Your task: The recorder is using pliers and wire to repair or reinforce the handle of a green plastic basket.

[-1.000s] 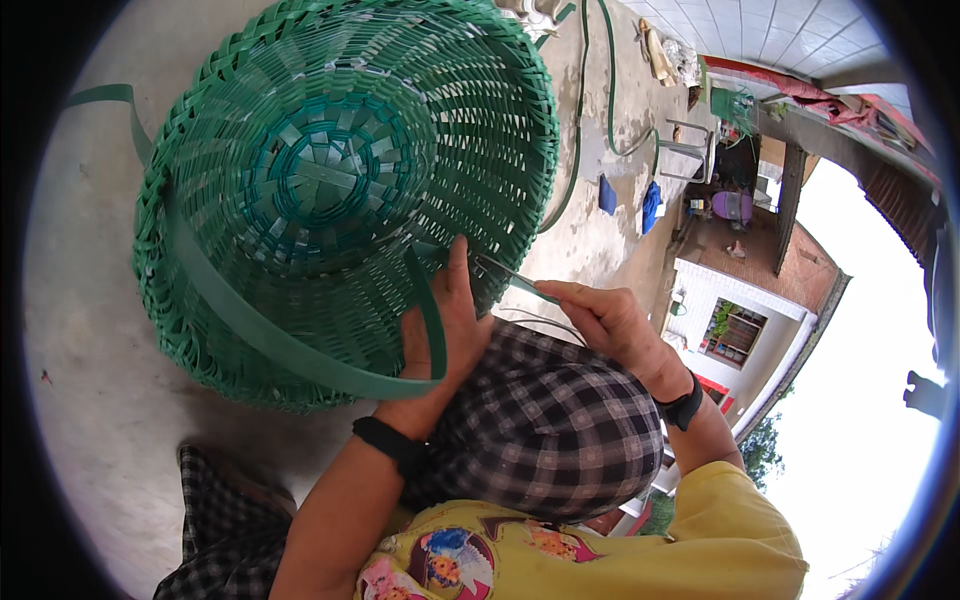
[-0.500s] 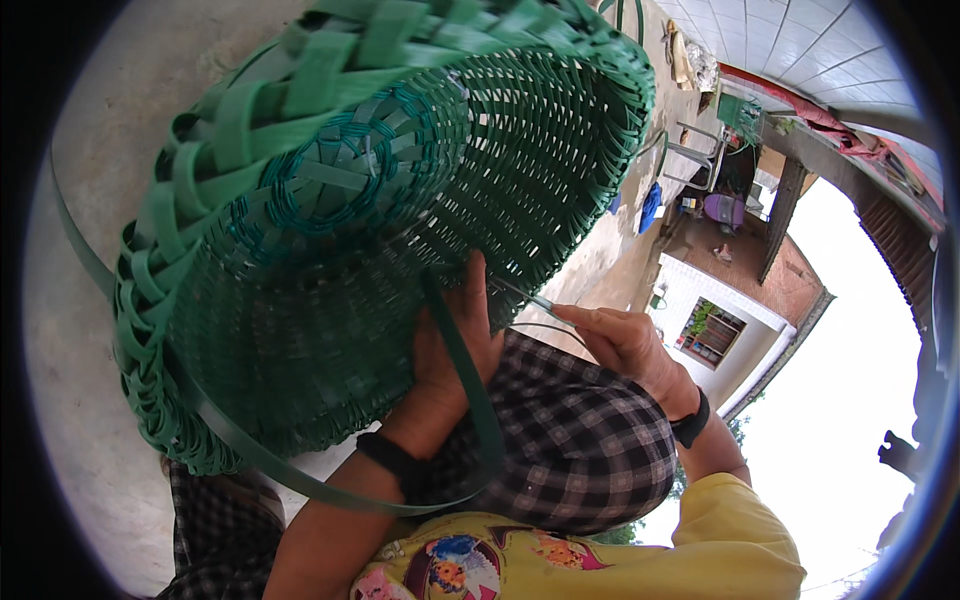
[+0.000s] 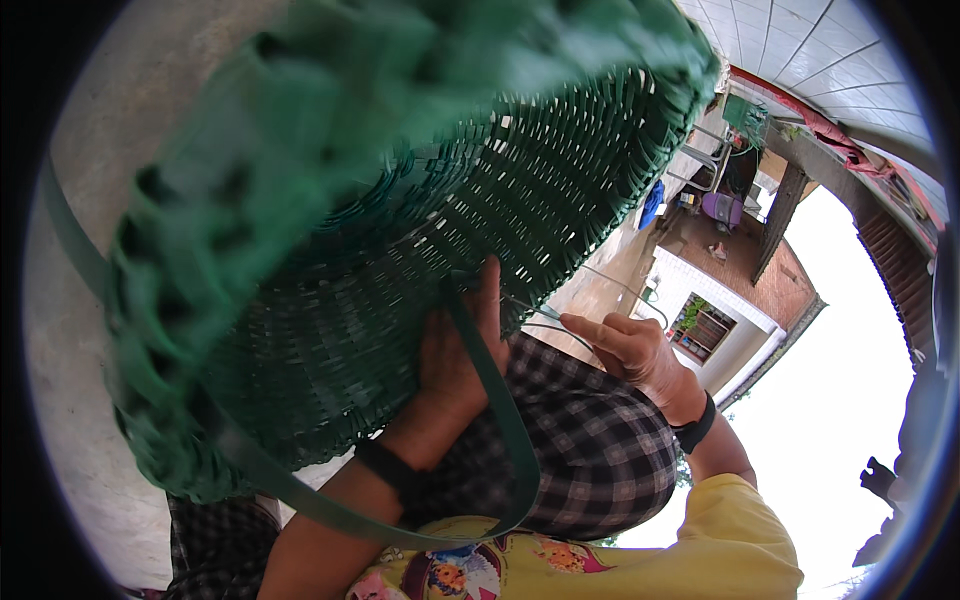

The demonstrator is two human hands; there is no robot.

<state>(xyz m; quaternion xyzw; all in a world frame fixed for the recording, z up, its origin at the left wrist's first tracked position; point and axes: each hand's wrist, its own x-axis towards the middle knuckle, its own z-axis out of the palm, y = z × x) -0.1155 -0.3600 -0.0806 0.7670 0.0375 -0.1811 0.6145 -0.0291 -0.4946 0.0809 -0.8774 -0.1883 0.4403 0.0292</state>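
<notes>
A big green basket (image 3: 400, 330) woven from flat plastic strips lies tipped on its side, its mouth facing me. My left hand (image 3: 462, 350) reaches inside it, laid against the lower wall with one finger stretched upward. A long loose green strip (image 3: 505, 400) runs from beside those fingers, loops over my forearm and returns to the basket's rim. At the basket's outer right edge, my right hand (image 3: 640, 355) is closed round a slim awl-like tool (image 3: 540, 313). The tool's thin shaft points at the weave near my left fingers; its tip is hard to see.
My knee in checked cloth (image 3: 590, 440) supports the basket from below. Concrete ground (image 3: 75, 350) spreads on the left, with another green strip (image 3: 72, 230) trailing there. Beyond stand a purple item (image 3: 722, 208), a blue cloth (image 3: 652, 203) and a white-walled building (image 3: 680, 290).
The basket's upper rim has swung up and closer, now blurred, hiding much of the base. My right hand has shifted slightly right and down. The loose strip's loop hangs lower.
</notes>
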